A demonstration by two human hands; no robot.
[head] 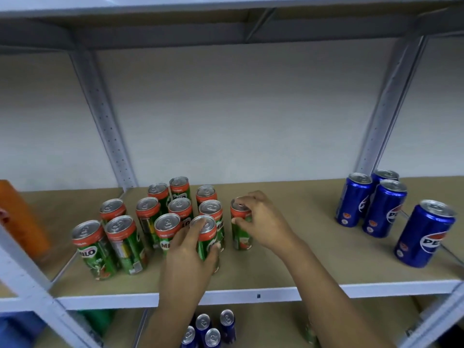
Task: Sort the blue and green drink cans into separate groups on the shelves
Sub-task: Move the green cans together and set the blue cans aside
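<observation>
Down at the bottom edge, on the lower shelf, a small huddle of blue cans stands upright between the two forearms, tops toward the camera. Up over the white front rail and onto the middle shelf, the left hand is wrapped around a green Milo can at the front of the pack, fingers curled over its rim and thumb on its side, the can upright on the board. Just to its right the right hand grips a second green can, fingertips over the lid and thumb pressed to the side; that one stands a little apart on the right edge of the group. Packed tight to the left and behind are the rest of the green cans, red-topped, several touching, crowding the left hand's can on its left and rear. At the far left an orange container leans in, blurred. Well apart on the right side of the same shelf, one blue Pepsi can stands alone nearer the front, with three more blue Pepsi cans clustered behind it by the grey upright. Beyond everything is the pale back wall, under the upper shelf.
</observation>
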